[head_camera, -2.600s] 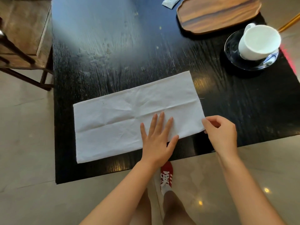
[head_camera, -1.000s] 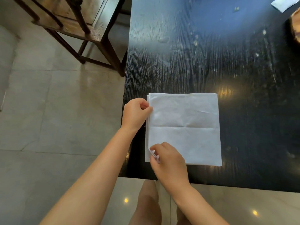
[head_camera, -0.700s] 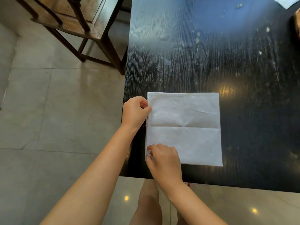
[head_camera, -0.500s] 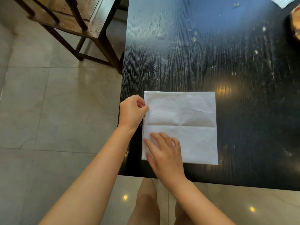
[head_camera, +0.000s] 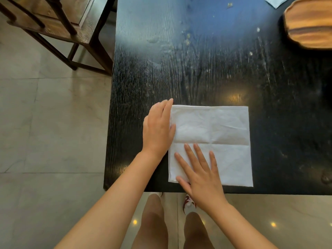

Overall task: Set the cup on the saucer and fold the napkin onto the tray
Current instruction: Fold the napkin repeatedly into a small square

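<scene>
A white napkin (head_camera: 219, 133), folded into a square, lies flat near the front edge of the black table (head_camera: 197, 60). My left hand (head_camera: 158, 128) rests flat along the napkin's left edge, fingers together and extended. My right hand (head_camera: 199, 169) presses palm-down on the napkin's near left corner with fingers spread. Neither hand grips anything. The end of the wooden tray (head_camera: 309, 24) shows at the far right corner. The cup and saucer are out of view.
A small white packet (head_camera: 274, 0) lies at the table's far edge beside the tray. A dark wooden chair (head_camera: 59, 24) stands on the tiled floor to the left of the table. My legs and a red shoe show below the table's front edge.
The napkin went from a long rectangle to a folded square. Both hands let go of the pinched left-edge corners and now lie flat, the right one spread on the cloth.
</scene>
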